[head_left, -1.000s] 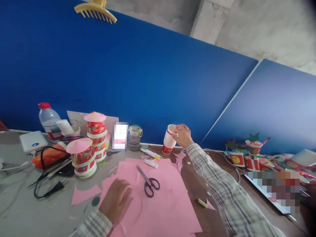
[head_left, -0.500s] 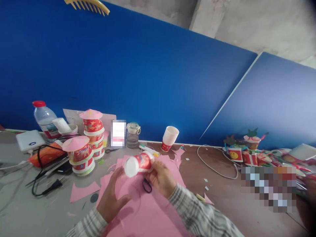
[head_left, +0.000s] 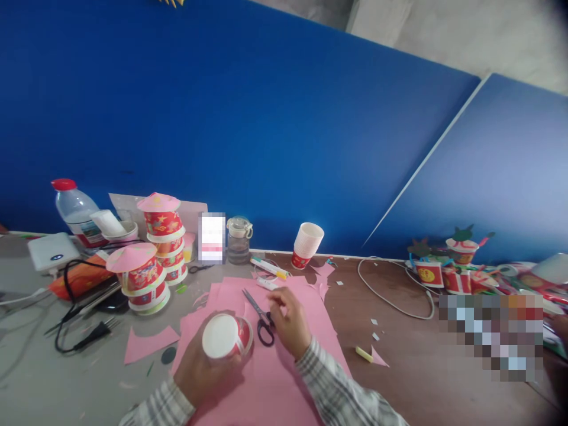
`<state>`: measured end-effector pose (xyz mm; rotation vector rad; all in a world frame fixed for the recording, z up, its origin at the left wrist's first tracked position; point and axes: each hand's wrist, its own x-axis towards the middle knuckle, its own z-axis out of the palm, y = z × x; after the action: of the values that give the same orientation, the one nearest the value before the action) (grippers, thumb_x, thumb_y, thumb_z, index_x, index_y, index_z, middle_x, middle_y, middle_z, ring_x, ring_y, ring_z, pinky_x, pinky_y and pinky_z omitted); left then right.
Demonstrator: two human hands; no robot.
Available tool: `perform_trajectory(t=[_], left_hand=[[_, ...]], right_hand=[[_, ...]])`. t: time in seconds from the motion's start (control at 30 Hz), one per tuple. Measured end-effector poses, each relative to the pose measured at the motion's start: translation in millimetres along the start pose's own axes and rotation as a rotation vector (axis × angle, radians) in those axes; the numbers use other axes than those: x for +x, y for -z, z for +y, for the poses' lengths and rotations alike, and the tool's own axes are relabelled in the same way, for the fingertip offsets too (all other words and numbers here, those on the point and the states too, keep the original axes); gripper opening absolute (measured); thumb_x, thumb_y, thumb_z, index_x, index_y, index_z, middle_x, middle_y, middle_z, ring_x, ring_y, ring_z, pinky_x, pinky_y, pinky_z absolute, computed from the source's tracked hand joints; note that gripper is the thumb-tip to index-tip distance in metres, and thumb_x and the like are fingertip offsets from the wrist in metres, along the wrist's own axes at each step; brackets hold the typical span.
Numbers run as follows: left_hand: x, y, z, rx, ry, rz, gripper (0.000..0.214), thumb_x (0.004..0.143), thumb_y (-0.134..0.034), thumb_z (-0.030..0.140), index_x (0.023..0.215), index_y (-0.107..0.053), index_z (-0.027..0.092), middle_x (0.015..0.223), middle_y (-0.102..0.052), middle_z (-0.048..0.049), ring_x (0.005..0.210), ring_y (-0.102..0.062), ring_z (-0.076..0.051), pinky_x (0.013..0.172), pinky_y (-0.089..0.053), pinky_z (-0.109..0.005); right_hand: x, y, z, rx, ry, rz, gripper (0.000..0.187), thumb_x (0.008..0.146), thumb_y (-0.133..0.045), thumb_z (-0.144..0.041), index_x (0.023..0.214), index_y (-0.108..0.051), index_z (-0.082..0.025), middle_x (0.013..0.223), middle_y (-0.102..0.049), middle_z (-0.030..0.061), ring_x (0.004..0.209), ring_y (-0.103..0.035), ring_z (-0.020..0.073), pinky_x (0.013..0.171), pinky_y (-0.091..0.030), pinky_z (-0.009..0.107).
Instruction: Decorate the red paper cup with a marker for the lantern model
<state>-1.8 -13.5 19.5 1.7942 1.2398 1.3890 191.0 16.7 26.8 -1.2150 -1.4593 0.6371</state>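
Observation:
My left hand [head_left: 206, 370] is wrapped round a red printed paper cup [head_left: 220, 336], whose white base faces up toward me. Over the pink paper [head_left: 275, 387], my right hand [head_left: 290, 322] hovers with curled fingers, and nothing shows between them. Right beside its fingers lie dark-handled scissors [head_left: 261, 319], their blades pointing away to the upper left. A white tube [head_left: 267, 284] rests just beyond my right fingertips. Behind it lie pens or markers [head_left: 269, 268], and a stack of white cups with a red one at the bottom [head_left: 307, 244] stands at the wall.
On the left are cup lanterns with pink cone roofs [head_left: 133, 258], a plug with black cable [head_left: 95, 334] and a red-capped bottle [head_left: 75, 207]. A jar [head_left: 239, 239] stands centrally. Decorated cups [head_left: 429, 273] and a white cable [head_left: 394, 312] are on the right, with another person's hand at the edge.
My right hand has let go of the cup, which my left hand now holds lower and nearer to me. The scissors and white tube have come into full view.

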Motion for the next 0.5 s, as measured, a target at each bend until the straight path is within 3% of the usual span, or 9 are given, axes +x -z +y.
perform_trajectory(t=[0.13, 0.3, 0.5], left_hand=[[-7.7, -3.5, -15.1, 0.066, -0.011, -0.069, 0.068, 0.041, -0.071, 0.027, 0.105, -0.048, 0.025, 0.099, -0.065, -0.0115, 0.087, -0.056, -0.036, 0.074, -0.048, -0.05], [-18.5, -5.0, -36.4, 0.229, -0.091, -0.095, 0.082, 0.037, -0.071, 0.036, 0.112, -0.042, 0.021, 0.109, -0.059, -0.0181, 0.097, -0.048, -0.042, 0.076, -0.044, -0.055], [-15.0, -4.0, -24.6, 0.308, -0.186, -0.194, 0.086, 0.038, -0.068, 0.042, 0.117, -0.038, 0.026, 0.104, -0.064, -0.0112, 0.099, -0.047, -0.04, 0.079, -0.042, -0.056]], right_hand=[[24.2, 20.6, 25.5, -0.224, 0.082, 0.062, 0.019, 0.072, -0.052, -0.016, 0.083, -0.067, -0.019, 0.09, -0.068, 0.0089, 0.089, -0.057, 0.0269, 0.085, -0.045, 0.042], [28.4, 17.7, 50.7, -0.417, 0.125, 0.033, 0.026, 0.067, -0.061, -0.017, 0.093, -0.067, -0.02, 0.095, -0.068, 0.0093, 0.09, -0.056, 0.0295, 0.083, -0.046, 0.044], [47.8, 22.0, 61.5, -0.542, 0.14, 0.075, 0.025, 0.076, -0.054, -0.016, 0.098, -0.064, -0.02, 0.101, -0.066, 0.0087, 0.095, -0.055, 0.0278, 0.085, -0.045, 0.043]])
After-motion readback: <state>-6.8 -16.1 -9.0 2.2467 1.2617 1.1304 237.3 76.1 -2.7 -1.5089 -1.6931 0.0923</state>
